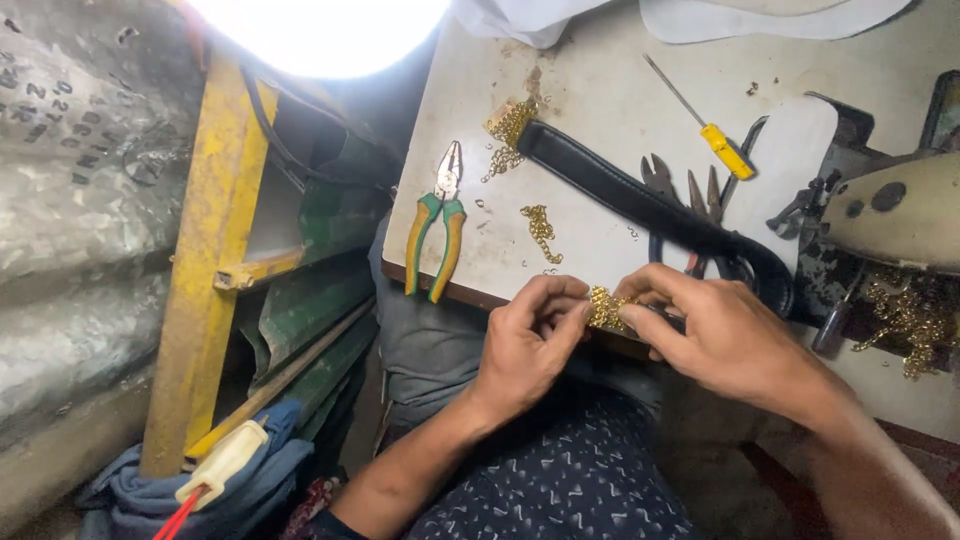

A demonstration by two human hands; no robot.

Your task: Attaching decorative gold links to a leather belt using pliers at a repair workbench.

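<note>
Both hands meet at the near edge of a white worktable (pixel 600 110). My left hand (pixel 528 345) and my right hand (pixel 725 335) pinch a short piece of gold chain (pixel 605 308) between their fingertips. The chain sits at the near end of a long black strap (pixel 640 200) that runs diagonally across the table. The strap's far end carries more gold chain (pixel 510 122). Loose bits of gold chain (pixel 541 230) lie on the table between the strap and the pliers.
Green-and-yellow-handled pliers (pixel 437 225) lie at the table's left edge. A yellow-handled screwdriver (pixel 725 148) and dark cutters (pixel 700 195) lie behind the strap. A heap of gold chain (pixel 910 315) sits at right under a metal tool. A yellow frame (pixel 205 250) stands left.
</note>
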